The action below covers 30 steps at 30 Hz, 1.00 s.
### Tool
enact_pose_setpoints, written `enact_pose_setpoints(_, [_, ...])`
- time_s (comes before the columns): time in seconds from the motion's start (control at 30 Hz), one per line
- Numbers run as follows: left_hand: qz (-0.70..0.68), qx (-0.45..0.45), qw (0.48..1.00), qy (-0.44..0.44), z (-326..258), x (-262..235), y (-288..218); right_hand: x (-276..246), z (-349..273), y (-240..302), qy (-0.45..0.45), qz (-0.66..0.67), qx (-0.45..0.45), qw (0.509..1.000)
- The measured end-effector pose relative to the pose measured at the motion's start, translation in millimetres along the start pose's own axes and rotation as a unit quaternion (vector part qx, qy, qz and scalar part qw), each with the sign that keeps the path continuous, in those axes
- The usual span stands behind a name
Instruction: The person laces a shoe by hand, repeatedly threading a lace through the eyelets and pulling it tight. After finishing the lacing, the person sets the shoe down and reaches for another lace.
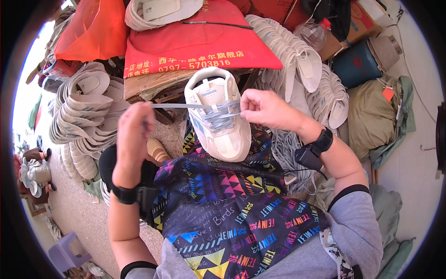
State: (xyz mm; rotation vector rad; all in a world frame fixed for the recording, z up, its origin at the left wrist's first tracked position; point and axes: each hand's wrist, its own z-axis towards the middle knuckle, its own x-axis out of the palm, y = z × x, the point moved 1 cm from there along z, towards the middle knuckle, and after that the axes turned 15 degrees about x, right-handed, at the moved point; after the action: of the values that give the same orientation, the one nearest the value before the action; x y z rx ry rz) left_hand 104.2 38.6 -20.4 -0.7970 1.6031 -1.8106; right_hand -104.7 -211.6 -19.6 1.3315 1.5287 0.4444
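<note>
Right now you're lacing the white sneaker (217, 114) that is resting on your lap, toe toward you, with your left hand (134, 135) closed on the grey lace (186, 106) and drawing it taut out to the side. Your right hand (264, 108) is pinching the other end beside the eyelets. The lower rows are looking crossed already, though the top eyelets, hard to make out, are probably waiting.
</note>
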Motion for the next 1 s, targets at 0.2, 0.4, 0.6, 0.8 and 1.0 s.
enact_pose_setpoints(0.2, [-0.316,-0.025,0.945,-0.081,4,-75,-9,-16,-8,23,-0.123,-0.203,-0.043,0.97])
enact_pose_setpoints(0.4, [-0.389,0.01,0.906,-0.165,-6,-139,-11,7,-2,13,-0.346,-0.228,-0.2,0.888])
enact_pose_setpoints(0.6, [-0.393,0.053,0.905,-0.157,-24,-201,-7,22,-5,12,-0.306,-0.037,-0.232,0.923])
enact_pose_setpoints(0.8, [-0.43,0.027,0.874,-0.225,-25,-257,0,27,-3,1,-0.147,0.024,-0.194,0.969])
enact_pose_setpoints(1.0, [-0.402,0.131,0.852,-0.309,-43,-342,13,17,5,-2,-0.15,-0.045,-0.145,0.977])
